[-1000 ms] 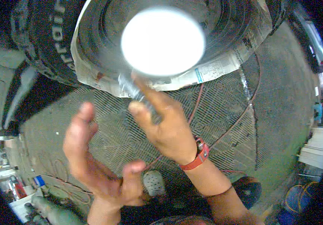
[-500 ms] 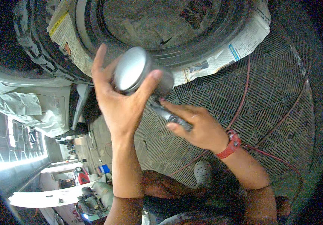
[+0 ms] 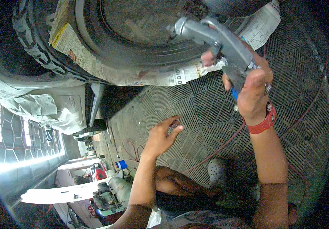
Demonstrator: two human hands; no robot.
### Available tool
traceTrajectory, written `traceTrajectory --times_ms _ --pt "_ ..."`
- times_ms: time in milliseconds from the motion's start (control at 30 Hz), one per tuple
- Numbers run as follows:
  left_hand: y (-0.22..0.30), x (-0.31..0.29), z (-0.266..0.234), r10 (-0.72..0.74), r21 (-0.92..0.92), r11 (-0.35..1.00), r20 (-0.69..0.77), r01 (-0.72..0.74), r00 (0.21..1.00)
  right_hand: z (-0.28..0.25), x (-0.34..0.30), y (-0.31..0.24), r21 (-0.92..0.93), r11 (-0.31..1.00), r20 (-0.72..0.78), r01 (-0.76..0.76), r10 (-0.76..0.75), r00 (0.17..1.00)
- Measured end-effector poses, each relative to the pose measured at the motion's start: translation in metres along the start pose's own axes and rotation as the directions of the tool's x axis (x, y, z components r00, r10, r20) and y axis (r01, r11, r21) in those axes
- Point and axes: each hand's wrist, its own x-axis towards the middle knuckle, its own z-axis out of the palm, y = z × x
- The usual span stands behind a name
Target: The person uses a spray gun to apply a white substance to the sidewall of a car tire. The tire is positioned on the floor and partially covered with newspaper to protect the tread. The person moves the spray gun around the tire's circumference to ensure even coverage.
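Note:
My right hand (image 3: 254, 93), a red watch on its wrist, grips a grey metal paint spray gun (image 3: 217, 38) by the handle. The gun's nozzle end points left, over the wheel rim (image 3: 134, 61). A dark rounded cup (image 3: 237, 5) sits above the gun, cut by the picture's upper edge. A finger reaches toward the trigger; motion blurs its exact place. Lower down, my left hand (image 3: 160, 139) hovers above the mat, apart from the gun. Its fingers are loosely curled, with a gap to the thumb, and nothing shows in them.
Newspaper (image 3: 160, 78) lies between the rim and its tyre (image 3: 34, 45). A red hose (image 3: 225, 143) crosses the ribbed floor mat (image 3: 195, 103). Left stands a vehicle body partly covered in paper (image 3: 31, 103). A green compressor (image 3: 118, 191) and a blue container (image 3: 121, 164) stand at lower left.
My left hand has let go of the cup and moved down. My right hand has lifted the spray gun up and right, turning its nozzle end toward the rim.

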Motion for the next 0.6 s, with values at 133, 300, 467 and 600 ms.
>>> traceTrajectory --times_ms 133,300,467,600 --pt "-0.017 0.006 0.009 -0.021 0.057 0.998 0.093 0.016 0.995 0.011 0.011 0.005 -0.012 0.999 -0.085 0.048 -0.049 0.995" --pt "-0.031 0.009 0.013 -0.014 0.091 0.996 0.103 0.005 0.995 0.029 0.018 0.017 0.037 0.996 -0.060 0.086 -0.084 0.995" --pt "-0.027 0.013 0.010 -0.081 0.114 0.991 0.132 0.066 0.988 0.042 0.017 0.024 0.067 0.988 0.032 0.138 -0.141 0.990" --pt "-0.032 0.015 0.012 -0.087 0.127 0.989 0.132 0.070 0.987 0.046 0.015 0.021 0.060 0.988 0.077 0.145 -0.149 0.986"
